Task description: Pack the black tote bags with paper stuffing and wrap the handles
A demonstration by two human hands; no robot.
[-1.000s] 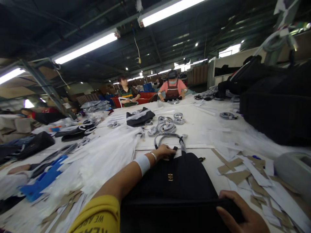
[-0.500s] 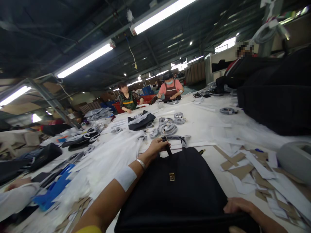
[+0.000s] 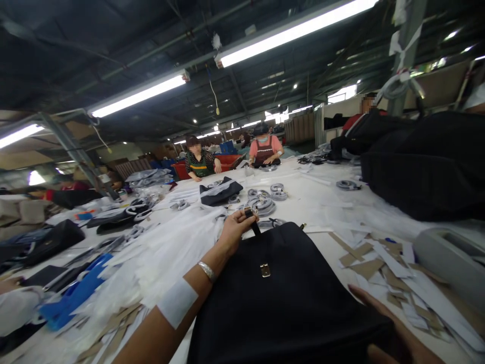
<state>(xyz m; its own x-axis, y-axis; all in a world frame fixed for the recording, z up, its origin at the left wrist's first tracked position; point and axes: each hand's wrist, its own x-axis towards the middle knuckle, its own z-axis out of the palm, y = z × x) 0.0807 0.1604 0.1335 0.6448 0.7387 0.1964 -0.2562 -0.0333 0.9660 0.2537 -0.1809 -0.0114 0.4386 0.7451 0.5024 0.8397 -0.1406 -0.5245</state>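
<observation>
A black handbag [image 3: 288, 293] with a small gold clasp [image 3: 265, 270] stands tilted up on the white table [image 3: 314, 202] right in front of me. My left hand [image 3: 235, 228] is closed in a pinch on the bag's strap [image 3: 253, 222] at its top left corner, lifting it. A silver bracelet and a white patch show on that forearm. My right hand [image 3: 394, 328] lies at the bag's lower right edge, its fingers stretched along the bag's side.
Cardboard strips and white paper scraps [image 3: 386, 268] litter the table to the right. White plastic bags [image 3: 170, 253] lie to the left, grey strap coils [image 3: 261, 202] beyond the bag, a big black bag pile [image 3: 424, 167] at right. Two people [image 3: 231, 156] sit at the far end.
My left hand has raised the strap end and pulled the bag's top toward me, so the bag stands steeper. My right hand has loosened from gripping the bottom edge to lying along the side.
</observation>
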